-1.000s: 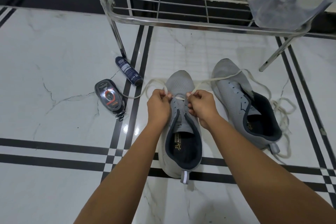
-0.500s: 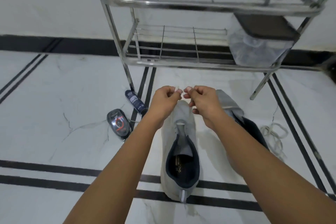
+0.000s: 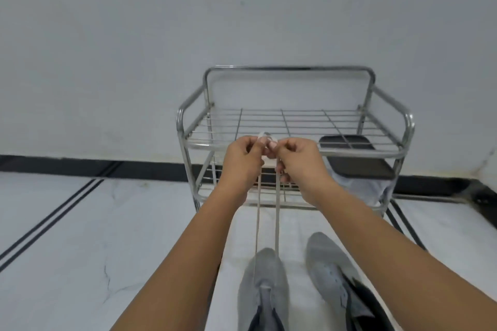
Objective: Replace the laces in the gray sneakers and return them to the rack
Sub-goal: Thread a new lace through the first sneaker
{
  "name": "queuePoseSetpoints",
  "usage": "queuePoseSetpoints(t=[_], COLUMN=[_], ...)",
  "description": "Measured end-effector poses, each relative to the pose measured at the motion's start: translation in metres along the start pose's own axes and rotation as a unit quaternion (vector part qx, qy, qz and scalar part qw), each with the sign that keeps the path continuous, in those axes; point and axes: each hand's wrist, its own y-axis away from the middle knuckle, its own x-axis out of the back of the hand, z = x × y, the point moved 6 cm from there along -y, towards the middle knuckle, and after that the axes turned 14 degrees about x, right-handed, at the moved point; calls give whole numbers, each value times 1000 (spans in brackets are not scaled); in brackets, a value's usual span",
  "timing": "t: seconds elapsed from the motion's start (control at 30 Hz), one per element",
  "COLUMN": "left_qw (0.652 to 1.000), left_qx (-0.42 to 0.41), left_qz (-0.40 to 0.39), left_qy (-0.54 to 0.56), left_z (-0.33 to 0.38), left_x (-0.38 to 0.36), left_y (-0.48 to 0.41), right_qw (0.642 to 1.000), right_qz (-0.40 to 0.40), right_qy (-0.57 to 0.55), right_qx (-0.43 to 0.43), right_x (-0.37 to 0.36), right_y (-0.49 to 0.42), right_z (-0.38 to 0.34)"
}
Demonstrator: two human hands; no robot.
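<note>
Holding up a thin cream-white shoelace (image 3: pixel 276 217) by its two ends, high in front of a shiny silver wire rack (image 3: pixel 287 68). Pinching one end with the left hand (image 3: pixel 243 160), thumb and fingers curled shut on it. Pinching the other end with the right hand (image 3: pixel 300 160) the same way, close beside the left. From there, down in two straight, tight lines to the toe end of a gray cloth sneaker (image 3: pixel 265 285) on the white stone floor with black stripes (image 3: pixel 80 223). Looks threaded through only the first holes near the toe; hard to tell more, with the heel cut off at the bottom edge. Just beside it on the right: a second gray cloth sneaker (image 3: pixel 330 274), with no lace to be seen on it.

Could go wrong in a few ways:

- Might lift or tip the light sneaker by pulling too hard, with no hand or foot to hold it down.
- Might drag the whole lace back out of the holes by letting one end slip from its pinch.
- Might end up with one side too short to tie, by not matching the two ends now.
- Might get lumpy rows later by twisting the lace on the way through.
- Might bump the rack, or the clear plastic box with a black lid (image 3: pixel 360 168) on its low shelf, by swinging the hands forward.
</note>
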Motion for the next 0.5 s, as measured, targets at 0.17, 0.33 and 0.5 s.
queuePoseSetpoints(t=[0.17,0.33,0.5], left_qw=[999,997,995], left_qx=[-36,-73,-91], left_qz=[8,28,30], left_qy=[-12,16,16], left_z=[44,79,103], left_x=[-4,-7,-10], left_y=[-8,-12,-16], right_qw=[998,996,993], right_qz=[12,24,34], right_qy=[18,5,8], right_qx=[58,86,114], right_x=[15,25,33], right_y=[-31,-46,-56], right_z=[-47,-70,-89])
